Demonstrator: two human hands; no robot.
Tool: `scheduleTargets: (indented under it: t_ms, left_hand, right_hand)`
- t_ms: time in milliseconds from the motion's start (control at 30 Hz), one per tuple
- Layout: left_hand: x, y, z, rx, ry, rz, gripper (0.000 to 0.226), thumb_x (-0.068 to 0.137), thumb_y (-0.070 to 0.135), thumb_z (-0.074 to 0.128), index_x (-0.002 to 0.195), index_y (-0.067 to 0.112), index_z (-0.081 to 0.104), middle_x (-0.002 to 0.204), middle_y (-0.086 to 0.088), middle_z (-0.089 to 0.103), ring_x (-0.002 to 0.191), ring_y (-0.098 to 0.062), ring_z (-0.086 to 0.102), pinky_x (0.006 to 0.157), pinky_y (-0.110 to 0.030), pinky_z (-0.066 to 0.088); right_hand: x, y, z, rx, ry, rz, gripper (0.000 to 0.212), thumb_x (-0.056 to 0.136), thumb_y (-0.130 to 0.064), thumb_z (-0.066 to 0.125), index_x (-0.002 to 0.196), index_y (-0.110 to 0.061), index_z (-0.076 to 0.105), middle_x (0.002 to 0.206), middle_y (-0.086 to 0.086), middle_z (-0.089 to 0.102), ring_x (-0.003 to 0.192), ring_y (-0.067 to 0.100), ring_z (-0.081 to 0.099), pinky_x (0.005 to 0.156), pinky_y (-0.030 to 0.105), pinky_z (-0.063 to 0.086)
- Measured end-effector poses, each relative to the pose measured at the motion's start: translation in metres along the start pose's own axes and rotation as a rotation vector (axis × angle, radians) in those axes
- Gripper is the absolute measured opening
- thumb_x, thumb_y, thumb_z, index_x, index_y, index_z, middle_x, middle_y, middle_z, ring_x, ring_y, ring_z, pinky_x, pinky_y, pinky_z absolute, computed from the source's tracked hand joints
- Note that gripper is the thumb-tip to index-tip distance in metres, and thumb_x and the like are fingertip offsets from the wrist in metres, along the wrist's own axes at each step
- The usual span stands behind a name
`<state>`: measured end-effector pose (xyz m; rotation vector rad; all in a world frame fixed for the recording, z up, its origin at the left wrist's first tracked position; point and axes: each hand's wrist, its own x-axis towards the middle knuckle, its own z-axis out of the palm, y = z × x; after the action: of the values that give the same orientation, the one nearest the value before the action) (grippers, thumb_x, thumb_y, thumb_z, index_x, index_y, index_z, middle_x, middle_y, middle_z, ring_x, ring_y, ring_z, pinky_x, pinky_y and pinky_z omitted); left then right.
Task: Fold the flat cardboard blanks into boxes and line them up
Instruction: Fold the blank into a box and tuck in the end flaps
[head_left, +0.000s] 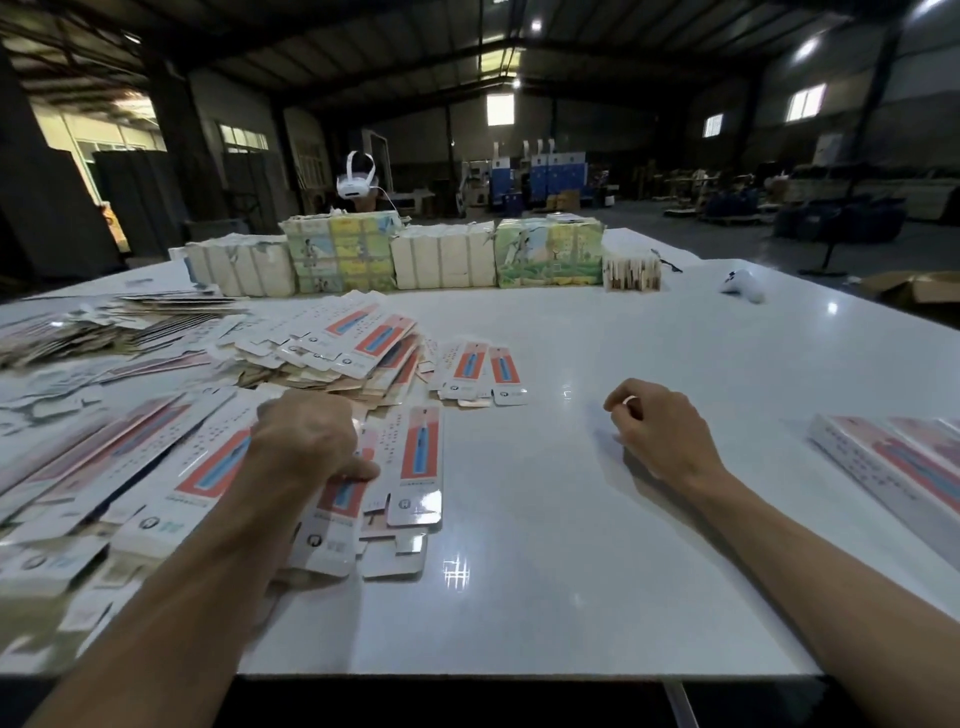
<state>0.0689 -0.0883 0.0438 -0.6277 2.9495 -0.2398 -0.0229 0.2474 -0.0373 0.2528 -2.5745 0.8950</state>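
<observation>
Flat cardboard blanks, white with a red and blue panel, lie in a loose heap (332, 348) across the left half of the white table (597, 519). My left hand (311, 441) lies on the near blanks, its fingers curled down onto one blank (340, 506) with the thumb pressed on its top. Another single blank (418, 467) lies just right of that hand. My right hand (654, 431) hovers over bare table with loosely curled fingers and holds nothing. Folded boxes (893, 467) lie side by side at the right edge.
Wrapped bundles of stock (447, 257) stand in a row across the far side of the table, with a person wearing a white headset (357, 179) behind them. A white controller (744, 285) lies at the far right. Two blanks (480, 371) lie apart near the middle.
</observation>
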Motion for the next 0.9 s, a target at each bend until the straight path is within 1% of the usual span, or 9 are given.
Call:
scheduleTargets:
  t_ms: [133,233,267,333,433,567,667,767,900]
  left_hand:
    - [0.003,-0.002,0.002,-0.065,-0.031,0.000,0.061,0.079,0.062,0.083,0.112,0.014,0.063,0.094,-0.003,0.073,0.086,-0.017,0.071,0.086,-0.035,0.060]
    - [0.004,-0.008,-0.001,-0.140,-0.028,-0.018,0.081,0.074,0.061,0.087,0.128,0.009,0.057,0.096,-0.003,0.071,0.083,-0.016,0.068,0.069,-0.029,0.053]
    - [0.005,-0.010,-0.003,-0.195,-0.028,-0.033,0.093,0.072,0.060,0.090,0.137,0.006,0.049,0.103,-0.005,0.071,0.089,-0.019,0.068,0.070,-0.031,0.053]
    - [0.006,-0.016,-0.007,-0.324,-0.055,-0.034,0.106,0.070,0.051,0.095,0.145,0.002,0.037,0.113,-0.010,0.072,0.100,-0.025,0.072,0.084,-0.039,0.059]
    - [0.007,-0.026,-0.012,-0.401,-0.069,0.038,0.069,0.075,0.037,0.096,0.125,0.006,0.059,0.096,-0.007,0.076,0.082,-0.023,0.077,0.080,-0.041,0.063]
    - [-0.001,-0.036,-0.031,-0.517,0.001,0.123,0.042,0.084,0.039,0.088,0.109,0.014,0.065,0.082,-0.005,0.080,0.067,-0.021,0.079,0.069,-0.042,0.066]
    - [-0.009,-0.020,-0.047,-0.772,-0.012,0.327,0.022,0.093,0.037,0.079,0.104,0.020,0.071,0.077,0.001,0.080,0.067,-0.019,0.079,0.054,-0.030,0.061]
    - [-0.008,0.025,-0.049,-1.012,-0.046,0.487,0.019,0.092,0.034,0.078,0.108,0.026,0.074,0.085,0.003,0.081,0.076,-0.019,0.080,0.067,-0.035,0.062]
    - [0.005,0.106,-0.022,-1.187,-0.211,0.498,0.032,0.092,0.026,0.072,0.122,0.017,0.068,0.098,-0.004,0.081,0.088,-0.023,0.079,0.086,-0.042,0.064]
  right_hand:
    - [0.001,0.002,0.001,0.045,-0.010,0.005,0.019,0.097,-0.017,0.057,0.095,-0.030,0.071,0.078,-0.014,0.069,0.073,0.013,0.067,0.066,0.033,0.049]
    - [0.000,0.003,0.001,0.059,-0.006,0.007,0.019,0.096,-0.017,0.057,0.092,-0.032,0.069,0.073,-0.014,0.068,0.067,0.009,0.063,0.061,0.030,0.043]
    - [0.000,0.003,0.001,0.063,-0.008,0.009,0.020,0.096,-0.017,0.057,0.092,-0.032,0.069,0.071,-0.014,0.067,0.066,0.009,0.062,0.060,0.030,0.042]
    - [0.000,0.003,0.000,0.066,-0.016,0.012,0.020,0.096,-0.017,0.056,0.091,-0.032,0.069,0.070,-0.013,0.067,0.066,0.010,0.062,0.061,0.030,0.042]
    - [0.000,0.002,0.000,0.071,-0.027,0.005,0.021,0.097,-0.016,0.056,0.092,-0.032,0.069,0.072,-0.012,0.068,0.069,0.012,0.063,0.063,0.031,0.045]
    - [0.001,0.001,0.001,0.098,-0.020,-0.011,0.022,0.097,-0.013,0.055,0.093,-0.029,0.070,0.067,-0.009,0.066,0.070,0.017,0.066,0.066,0.034,0.049]
    - [0.002,0.002,0.001,0.115,-0.014,-0.027,0.021,0.098,-0.012,0.055,0.094,-0.026,0.071,0.067,-0.006,0.067,0.069,0.017,0.066,0.069,0.037,0.052]
    - [0.003,0.002,0.001,0.161,0.016,-0.029,0.021,0.099,-0.011,0.054,0.095,-0.023,0.071,0.069,-0.003,0.070,0.069,0.017,0.068,0.072,0.038,0.056]
    - [0.001,0.002,-0.003,0.248,0.067,-0.030,0.022,0.100,-0.007,0.055,0.095,-0.021,0.071,0.067,-0.002,0.069,0.062,0.008,0.065,0.063,0.022,0.049]
